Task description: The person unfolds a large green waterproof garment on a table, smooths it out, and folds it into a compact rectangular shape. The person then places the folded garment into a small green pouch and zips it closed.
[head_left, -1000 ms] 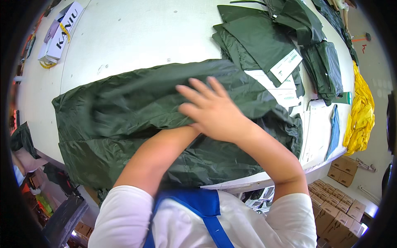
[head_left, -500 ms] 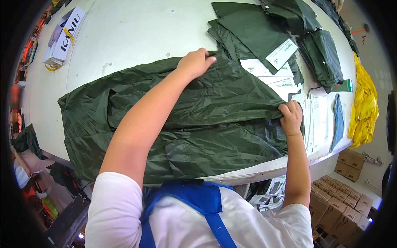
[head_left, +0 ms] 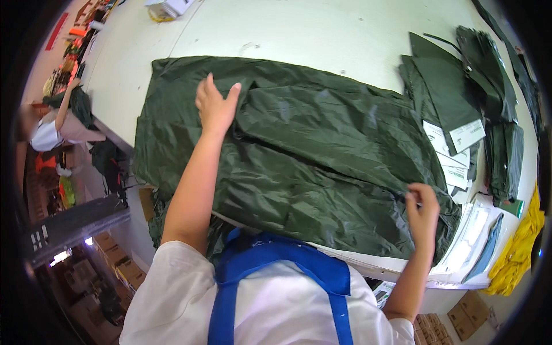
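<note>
A large dark green garment (head_left: 322, 132) of thin, shiny, creased fabric lies folded across the table in front of me. A long folded edge runs over it from the upper left towards my right hand. My left hand (head_left: 216, 108) is over the garment's left part, fingers spread and thumb apart, holding nothing. Near the garment's right end is my right hand (head_left: 424, 215), its fingers loosely curled with a gap between thumb and forefinger. No fabric shows gripped in it.
Flat dark green pouches (head_left: 445, 86) with white labels (head_left: 467, 136) lie at the right, beside a packed green bundle (head_left: 504, 155). Papers (head_left: 468, 230), blue cloth (head_left: 486, 247) and yellow fabric (head_left: 520, 241) line the right edge. A white box (head_left: 168, 8) stands far left. Another person (head_left: 49, 135) is at left.
My left hand has let go of the garment's far edge and moved left over it. The garment's upper part now lies flatter, spread left. My right hand has loosened from the edge. The view has shifted.
</note>
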